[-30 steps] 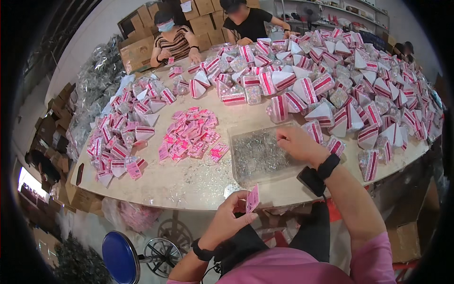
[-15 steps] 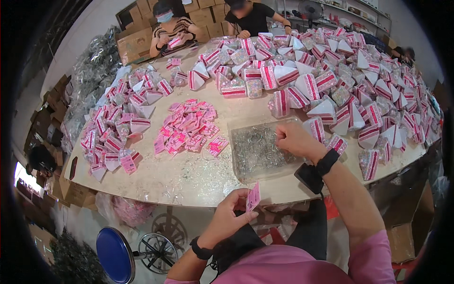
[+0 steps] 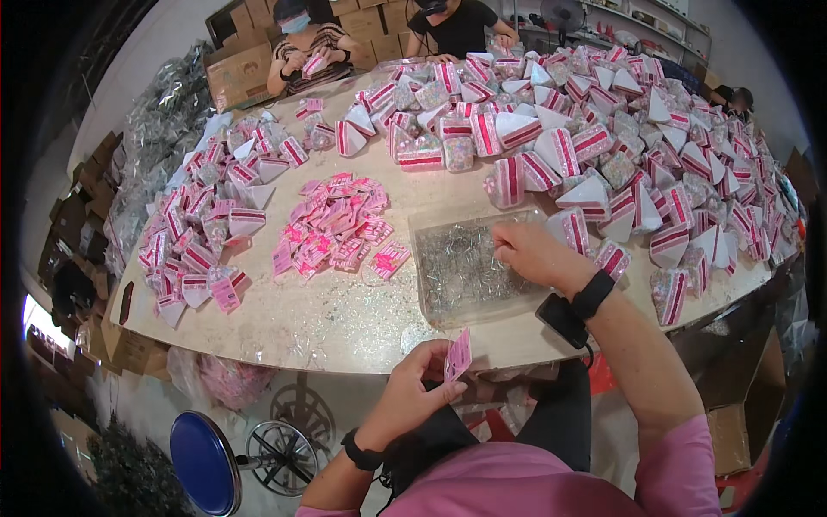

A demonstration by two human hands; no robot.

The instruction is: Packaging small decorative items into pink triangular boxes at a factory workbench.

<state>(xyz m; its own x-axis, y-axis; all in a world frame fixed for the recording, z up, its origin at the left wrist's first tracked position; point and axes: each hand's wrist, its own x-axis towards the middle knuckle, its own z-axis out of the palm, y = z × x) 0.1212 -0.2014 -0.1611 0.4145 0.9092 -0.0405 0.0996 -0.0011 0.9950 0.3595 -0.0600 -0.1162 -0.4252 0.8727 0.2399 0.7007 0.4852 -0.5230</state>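
Near the table's front edge, my left hand point(image 3: 412, 389) pinches a small pink printed card point(image 3: 458, 355) between thumb and fingers, tilted upright. My right hand point(image 3: 532, 252) is over the right part of a shallow clear tray point(image 3: 428, 320) that holds many small, thin metal pieces point(image 3: 461, 263). Its fingers are curled together; whatever is between them is hidden. Left of the tray lies a loose heap of similar pink cards point(image 3: 340, 220), with one card point(image 3: 389, 259) at its right edge.
Cake-slice-shaped bags point(image 3: 594, 142) in pink and white cover the table's right and far side. A smaller pile point(image 3: 202, 228) stands at the left. Two people point(image 3: 301, 52) work across the table. A blue round stool point(image 3: 205, 464) stands at the lower left.
The view has shifted slightly. My right hand stays over the tray with its fingers curled, and my left hand keeps the card. Across the table, the two people's hands have moved a little.
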